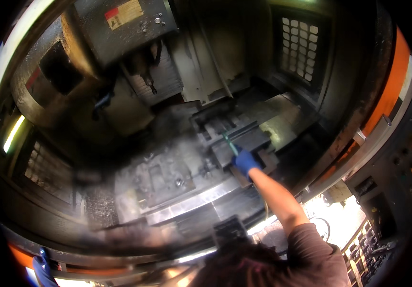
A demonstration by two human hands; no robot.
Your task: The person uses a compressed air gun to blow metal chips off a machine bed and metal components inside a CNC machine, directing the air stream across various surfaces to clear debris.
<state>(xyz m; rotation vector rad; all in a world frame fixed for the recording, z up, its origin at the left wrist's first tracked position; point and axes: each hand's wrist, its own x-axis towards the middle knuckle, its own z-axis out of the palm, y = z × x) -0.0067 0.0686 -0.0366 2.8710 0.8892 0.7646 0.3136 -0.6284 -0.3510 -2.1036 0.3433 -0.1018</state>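
right hand (245,162): blue-gloved | left hand (43,271): blue-gloved, partly in view | short sleeve (313,251): dull dark brown

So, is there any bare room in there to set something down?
Bare-looking: the shiny plate between the vise and grid window, and the narrow bright strip in front of the fittings.

Crowded: those fittings, partly blurred, and the vise, where the right hand holds a green tool.

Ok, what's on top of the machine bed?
A dark vise-like block, with blurred metal fittings to its left. The right hand, holding a green tool, hides part of the block.
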